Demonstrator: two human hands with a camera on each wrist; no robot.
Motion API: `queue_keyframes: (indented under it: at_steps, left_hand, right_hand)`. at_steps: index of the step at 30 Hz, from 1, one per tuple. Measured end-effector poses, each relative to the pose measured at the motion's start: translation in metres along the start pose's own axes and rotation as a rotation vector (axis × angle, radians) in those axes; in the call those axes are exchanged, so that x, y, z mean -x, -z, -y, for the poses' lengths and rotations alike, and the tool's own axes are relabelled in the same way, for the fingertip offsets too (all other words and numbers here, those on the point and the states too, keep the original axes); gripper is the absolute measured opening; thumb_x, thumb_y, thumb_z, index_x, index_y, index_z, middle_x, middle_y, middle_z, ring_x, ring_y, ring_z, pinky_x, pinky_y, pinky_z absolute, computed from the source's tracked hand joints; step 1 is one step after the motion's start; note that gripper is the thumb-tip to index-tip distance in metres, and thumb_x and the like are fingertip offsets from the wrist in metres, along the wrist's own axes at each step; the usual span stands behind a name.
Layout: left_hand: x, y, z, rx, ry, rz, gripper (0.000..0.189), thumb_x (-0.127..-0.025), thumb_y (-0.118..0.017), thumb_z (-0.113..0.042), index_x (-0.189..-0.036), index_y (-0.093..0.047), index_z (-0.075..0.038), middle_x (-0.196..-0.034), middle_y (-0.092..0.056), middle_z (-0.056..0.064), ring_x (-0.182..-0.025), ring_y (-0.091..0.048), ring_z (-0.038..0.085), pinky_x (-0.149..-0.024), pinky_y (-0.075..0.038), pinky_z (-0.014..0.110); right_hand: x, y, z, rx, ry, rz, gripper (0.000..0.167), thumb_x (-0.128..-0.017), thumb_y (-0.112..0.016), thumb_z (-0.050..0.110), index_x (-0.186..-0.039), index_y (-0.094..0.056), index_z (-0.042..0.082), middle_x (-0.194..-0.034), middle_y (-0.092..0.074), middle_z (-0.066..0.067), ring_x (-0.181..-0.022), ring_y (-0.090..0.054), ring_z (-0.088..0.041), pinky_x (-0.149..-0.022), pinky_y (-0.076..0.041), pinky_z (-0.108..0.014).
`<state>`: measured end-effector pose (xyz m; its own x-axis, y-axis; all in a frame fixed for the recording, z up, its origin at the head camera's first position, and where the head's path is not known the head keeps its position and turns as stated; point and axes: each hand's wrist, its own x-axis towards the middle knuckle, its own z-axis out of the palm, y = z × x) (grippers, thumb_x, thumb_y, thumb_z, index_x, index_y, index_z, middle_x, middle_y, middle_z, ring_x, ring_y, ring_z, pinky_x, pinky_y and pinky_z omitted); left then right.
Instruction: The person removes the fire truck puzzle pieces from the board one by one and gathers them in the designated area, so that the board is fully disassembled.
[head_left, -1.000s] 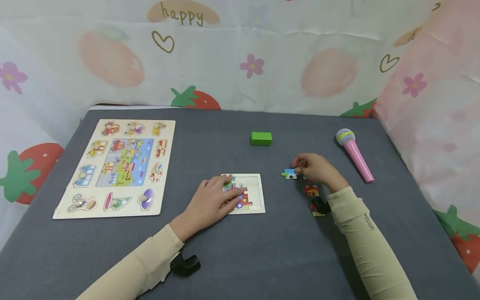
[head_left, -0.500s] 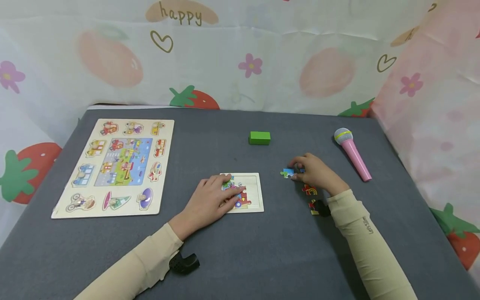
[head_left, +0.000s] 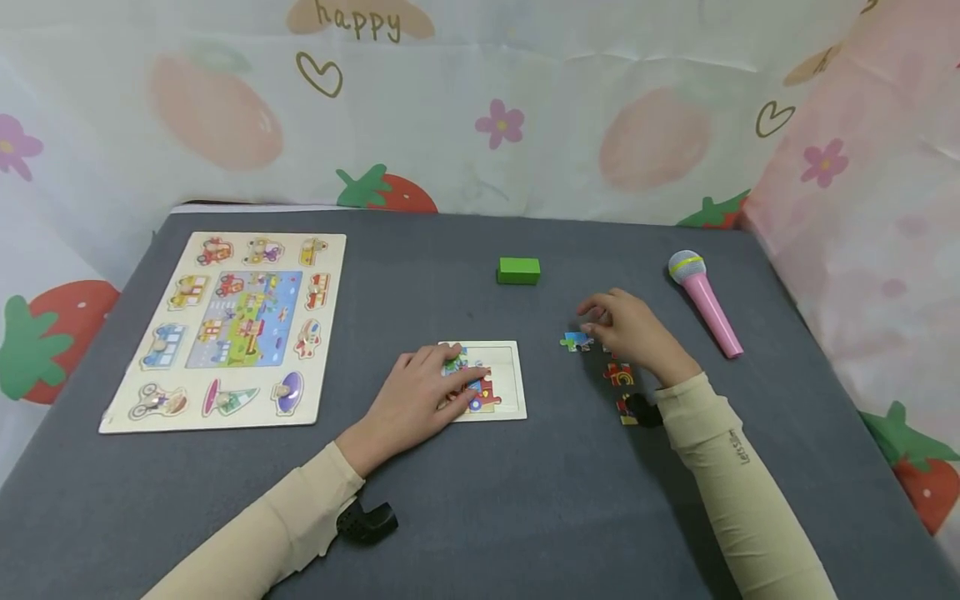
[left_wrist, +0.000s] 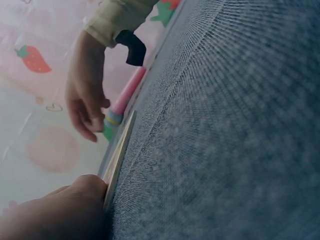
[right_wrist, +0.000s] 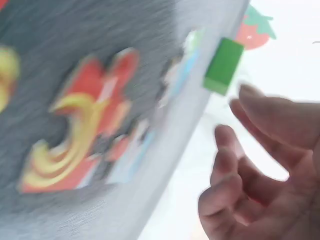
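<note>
Right wrist view, right fingers (right_wrist: 220,195) parted, empty, head only, left fingers (head_left: 463,380) spread over puzzle tray (head_left: 508,383)

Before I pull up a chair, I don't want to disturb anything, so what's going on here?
Someone's at a small jigsaw. Their left hand rests on the partly filled puzzle tray. Their right hand is just above the loose puzzle pieces, with no piece visible between thumb and fingers. The larger picture board, green block and pink microphone lie around them, with no hand touching them.
</note>
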<state>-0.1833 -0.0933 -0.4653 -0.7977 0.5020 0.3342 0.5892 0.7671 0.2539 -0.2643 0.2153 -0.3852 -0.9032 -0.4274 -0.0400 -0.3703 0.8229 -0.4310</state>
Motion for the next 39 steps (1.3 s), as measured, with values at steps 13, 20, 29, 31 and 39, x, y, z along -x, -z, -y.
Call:
queue_keyframes:
  at_steps: [13, 20, 29, 31, 39]
  left_hand:
    - [0.0, 0.0, 0.0, -0.011, 0.08, 0.001, 0.052, -0.091, -0.059, -0.046, -0.13, -0.057, -0.012, -0.129, -0.056, 0.006, -0.121, -0.05, 0.024, -0.091, -0.041, 0.047]
    - [0.0, -0.002, 0.0, -0.012, 0.062, -0.028, 0.049, -0.09, -0.06, -0.046, -0.126, -0.061, -0.012, -0.128, -0.057, 0.007, -0.12, -0.051, 0.025, -0.091, -0.043, 0.048]
    - [-0.001, 0.001, 0.0, -0.04, 0.051, -0.009, 0.056, -0.089, -0.06, -0.053, -0.127, -0.061, -0.012, -0.129, -0.057, 0.007, -0.118, -0.052, 0.024, -0.09, -0.044, 0.046]
    - [-0.001, 0.001, -0.001, -0.038, 0.056, -0.015, 0.056, -0.088, -0.061, -0.053, -0.125, -0.062, -0.012, -0.129, -0.056, 0.007, -0.117, -0.052, 0.024, -0.089, -0.044, 0.046]
    - [-0.001, 0.0, -0.008, -0.042, 0.084, -0.037, 0.051, -0.088, -0.063, -0.05, -0.119, -0.064, -0.01, -0.131, -0.056, 0.008, -0.121, -0.051, 0.026, -0.09, -0.044, 0.046]
  right_hand:
    - [-0.013, -0.036, 0.069, -0.085, 0.148, -0.029, 0.011, -0.093, -0.062, 0.014, -0.098, -0.068, 0.007, -0.086, -0.062, -0.004, -0.074, -0.053, -0.016, -0.066, -0.044, -0.031]
    - [-0.018, -0.059, 0.093, -0.031, 0.139, 0.139, 0.015, -0.091, -0.066, 0.016, -0.102, -0.066, 0.006, -0.086, -0.062, -0.003, -0.075, -0.056, -0.014, -0.067, -0.047, -0.029]
    - [-0.018, -0.066, 0.099, -0.018, 0.119, 0.227, 0.01, -0.09, -0.068, 0.016, -0.095, -0.064, 0.008, -0.083, -0.06, -0.001, -0.073, -0.053, -0.013, -0.066, -0.045, -0.028]
    - [-0.018, -0.067, 0.099, -0.024, 0.113, 0.231, 0.01, -0.09, -0.068, 0.016, -0.094, -0.064, 0.008, -0.084, -0.06, -0.001, -0.073, -0.053, -0.013, -0.067, -0.045, -0.028]
    - [-0.018, -0.066, 0.098, -0.074, 0.093, 0.237, 0.012, -0.091, -0.067, 0.018, -0.094, -0.063, 0.007, -0.083, -0.06, -0.002, -0.07, -0.054, -0.013, -0.064, -0.045, -0.027]
